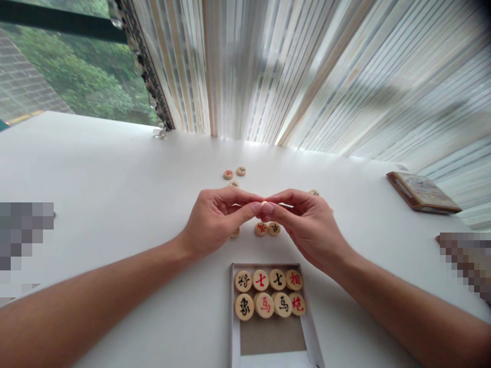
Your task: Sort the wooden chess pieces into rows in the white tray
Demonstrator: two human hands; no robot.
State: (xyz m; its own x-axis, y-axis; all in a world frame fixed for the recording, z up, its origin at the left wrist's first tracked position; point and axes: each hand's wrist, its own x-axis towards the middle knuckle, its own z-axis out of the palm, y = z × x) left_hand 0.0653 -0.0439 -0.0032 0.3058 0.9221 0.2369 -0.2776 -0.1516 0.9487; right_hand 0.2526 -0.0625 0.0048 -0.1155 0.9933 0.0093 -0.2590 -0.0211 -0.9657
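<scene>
My left hand (222,214) and my right hand (307,217) meet over the table, fingertips together. Between their thumbs and fingers they pinch a small pale Chinese chess piece (264,204), mostly covered by the fingers. Just below them lie a red-marked piece (261,229) and a black-marked piece (274,228), side by side. Another piece (235,233) is partly hidden by my left hand. Nearer to me stands an open shallow box (273,339), with two rows of wooden pieces, such as a black-marked one (244,306), at its far end.
Beyond my left hand lie a red-marked piece (228,174), a black-marked piece (241,171) and a half-hidden one (233,184). Another piece (314,192) shows behind my right hand. A brown box (424,191) rests on the white table (115,189) at the right. Striped curtains (245,66) hang behind.
</scene>
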